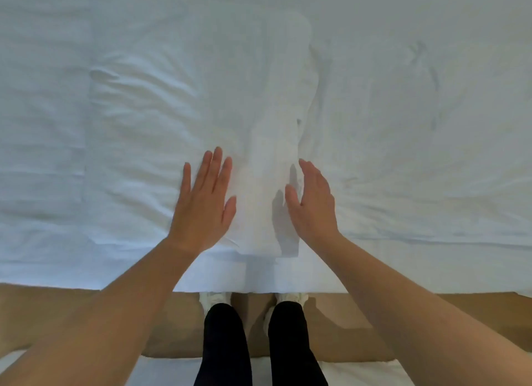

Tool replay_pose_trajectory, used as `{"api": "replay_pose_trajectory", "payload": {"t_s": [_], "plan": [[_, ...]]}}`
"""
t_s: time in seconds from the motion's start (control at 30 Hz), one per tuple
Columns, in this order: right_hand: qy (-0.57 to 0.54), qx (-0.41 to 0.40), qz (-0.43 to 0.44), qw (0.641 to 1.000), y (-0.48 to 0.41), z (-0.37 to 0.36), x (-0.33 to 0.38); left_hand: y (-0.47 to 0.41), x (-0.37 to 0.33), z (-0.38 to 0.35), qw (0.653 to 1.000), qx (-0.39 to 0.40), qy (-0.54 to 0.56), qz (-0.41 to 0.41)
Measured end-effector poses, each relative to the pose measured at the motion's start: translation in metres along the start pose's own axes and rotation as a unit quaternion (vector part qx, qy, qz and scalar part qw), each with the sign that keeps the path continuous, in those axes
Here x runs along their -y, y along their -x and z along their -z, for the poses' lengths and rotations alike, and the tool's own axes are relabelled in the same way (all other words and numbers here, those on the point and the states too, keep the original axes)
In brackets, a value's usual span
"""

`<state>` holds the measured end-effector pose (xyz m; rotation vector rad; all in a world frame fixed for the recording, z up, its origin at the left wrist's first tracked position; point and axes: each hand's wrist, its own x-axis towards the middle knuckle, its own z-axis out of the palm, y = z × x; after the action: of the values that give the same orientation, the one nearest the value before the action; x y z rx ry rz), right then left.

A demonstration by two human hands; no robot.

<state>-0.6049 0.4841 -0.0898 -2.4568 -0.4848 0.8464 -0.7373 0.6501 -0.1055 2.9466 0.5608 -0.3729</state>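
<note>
The wrinkled white rectangular cloth point(161, 121) lies spread on the bed, reaching from near the bed's front edge away from the person. Its right side is doubled over into a long, smoother band point(276, 144) that runs down the middle of the view.

The left hand point(204, 204) lies flat on the cloth just left of the band, palm down, fingers straight and slightly spread, gripping nothing. The right hand point(312, 204) is just right of the band, tilted on its edge with the fingers straight and together and the thumb apart. It holds nothing and casts a shadow on the band. Whether it touches the fabric cannot be told.

The white-sheeted bed point(431, 98) lies all around the cloth. Below the bed's edge are the tan floor point(57, 313), black trouser legs point(224, 345) and white shoes point(214, 299).
</note>
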Motion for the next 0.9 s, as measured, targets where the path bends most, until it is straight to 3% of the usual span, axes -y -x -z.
{"api": "replay_pose_trajectory", "payload": {"t_s": [0.17,0.27,0.47,0.63,0.9], "plan": [[0.241,-0.029,0.17,0.955,-0.004,-0.037,0.06,0.013,0.067,0.007,0.997,-0.001,-0.04,0.061],[0.31,-0.01,0.21,0.927,-0.026,-0.079,0.085,0.009,0.098,-0.006,0.997,-0.012,-0.061,0.049],[0.333,-0.038,0.142,0.931,-0.07,-0.145,0.042,0.002,0.146,-0.081,0.997,-0.014,-0.071,0.036],[0.345,-0.061,0.068,0.934,-0.086,-0.171,-0.001,-0.01,0.146,-0.139,0.997,-0.006,-0.063,0.037],[0.331,-0.068,0.096,0.936,-0.083,-0.123,0.048,-0.024,0.165,-0.077,0.998,-0.037,-0.043,0.013]]}}
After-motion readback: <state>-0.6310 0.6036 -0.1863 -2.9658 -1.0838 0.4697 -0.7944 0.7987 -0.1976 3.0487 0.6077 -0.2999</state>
